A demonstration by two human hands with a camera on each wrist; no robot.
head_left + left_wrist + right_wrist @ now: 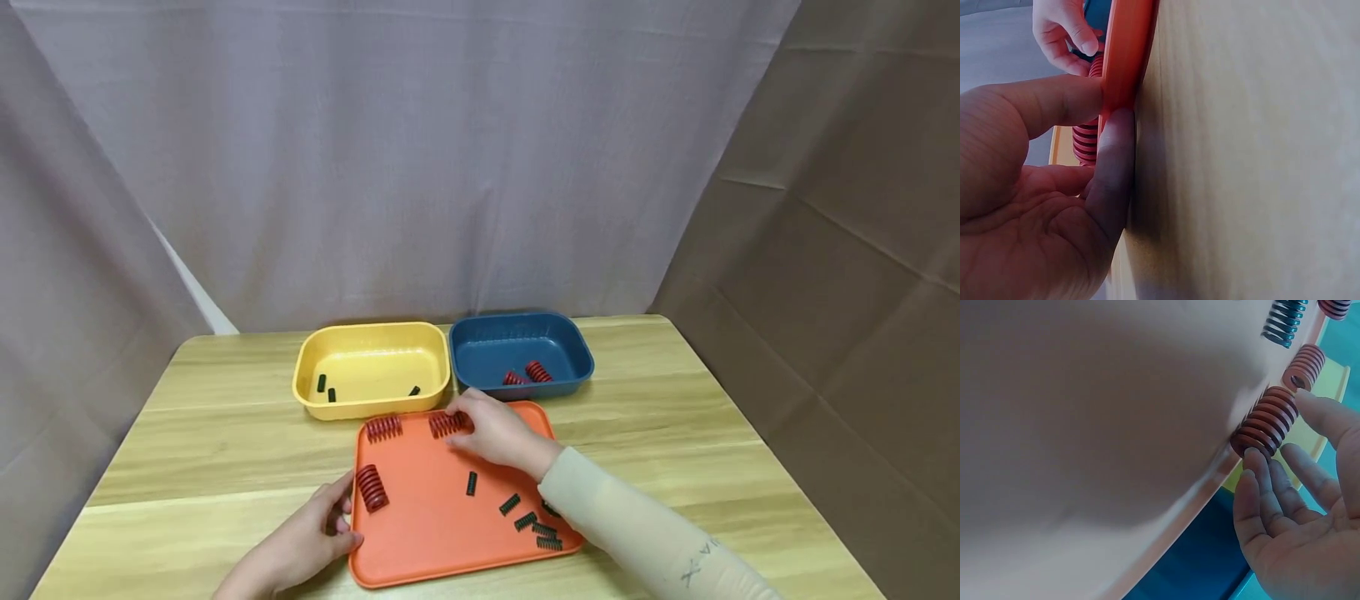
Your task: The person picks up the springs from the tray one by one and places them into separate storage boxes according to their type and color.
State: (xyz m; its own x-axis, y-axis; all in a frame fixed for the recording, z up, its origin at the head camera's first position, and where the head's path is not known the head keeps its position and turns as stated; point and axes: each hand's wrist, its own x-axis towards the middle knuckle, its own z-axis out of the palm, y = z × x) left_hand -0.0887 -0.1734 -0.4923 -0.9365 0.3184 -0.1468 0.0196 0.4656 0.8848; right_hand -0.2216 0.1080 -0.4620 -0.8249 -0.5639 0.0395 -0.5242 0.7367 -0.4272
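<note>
An orange tray (427,525) lies on the table. My left hand (311,533) grips its left rim, thumb and fingers on either side of the edge in the left wrist view. At the tray's far edge my right hand (495,429) pinches a red coil spring (1266,422) end to end between thumb and fingertips. Two more red springs rest on the tray, one at the far left corner (384,428) and one by the left rim (372,488). Several small black springs (510,504) lie toward the right, one partly hidden by the right sleeve.
Behind the tray stands a yellow bin (375,408) holding small black springs (332,395). Beside it on the right, a blue bin (465,367) holds red springs (537,372). Grey curtains (450,167) hang behind the wooden table (195,467).
</note>
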